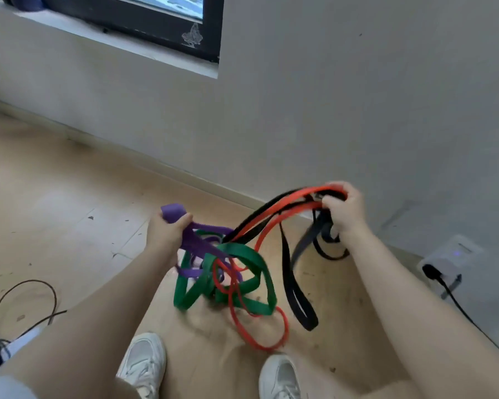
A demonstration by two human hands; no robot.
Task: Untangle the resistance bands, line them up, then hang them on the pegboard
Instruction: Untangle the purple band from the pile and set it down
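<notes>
With the left hand (167,234) gripping the purple band (195,240) and the right hand (343,210) clutching the red band (274,226) and black band (285,266), the green-centred knot hangs between them above the floor (55,197), best loosened gently, not yanked tight.

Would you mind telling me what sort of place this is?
Probably a plain indoor room, perhaps at home: wood-look floor, bare painted wall, dark-framed window, and a wall socket.
</notes>
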